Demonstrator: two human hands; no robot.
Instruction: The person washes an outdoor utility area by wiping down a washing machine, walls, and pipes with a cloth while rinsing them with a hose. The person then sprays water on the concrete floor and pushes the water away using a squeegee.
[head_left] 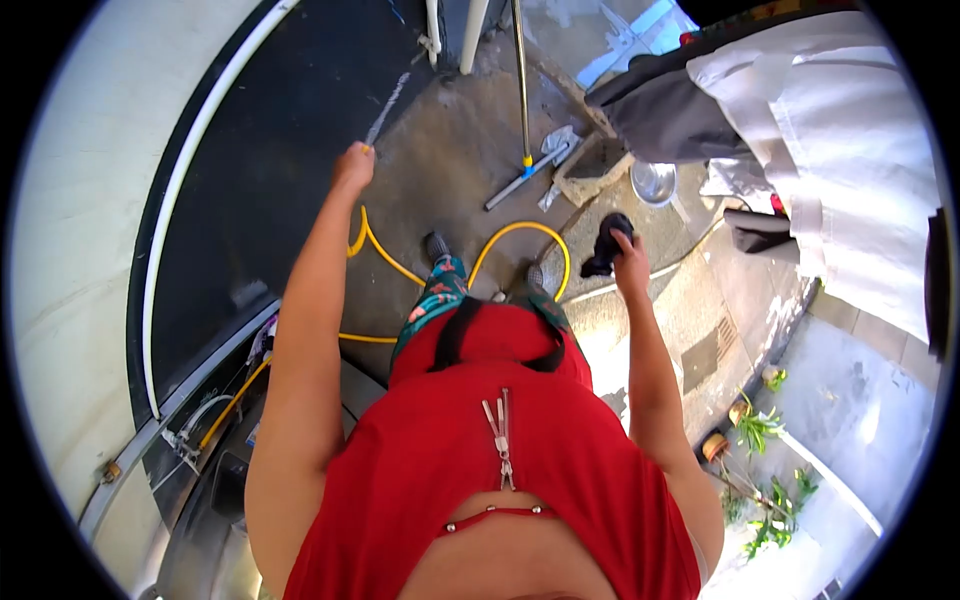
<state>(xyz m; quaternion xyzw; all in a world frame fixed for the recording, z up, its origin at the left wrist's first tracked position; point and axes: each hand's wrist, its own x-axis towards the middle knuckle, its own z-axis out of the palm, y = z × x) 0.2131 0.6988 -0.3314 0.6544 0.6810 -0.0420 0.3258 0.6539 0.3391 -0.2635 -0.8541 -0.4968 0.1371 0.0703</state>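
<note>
My left hand [353,167] is stretched out to the far left, closed around the end of a yellow hose [520,226]. From it a jet of water [388,108] shoots forward past the dark wall [240,150]. The hose loops down behind my forearm and across the ground around my feet. On the other side, my right hand [630,262] grips a limp-looking black item [607,245], possibly cloth; its exact kind does not show. It hangs above the concrete, below a metal bowl [654,183].
A floor squeegee [528,176] with a long pole stands ahead, beside a concrete-edged basin [594,170]. White and dark laundry [840,130] hangs at the right. Potted plants [757,428] are at lower right. White pipes [473,38] rise at the far end. The ground [440,130] looks wet.
</note>
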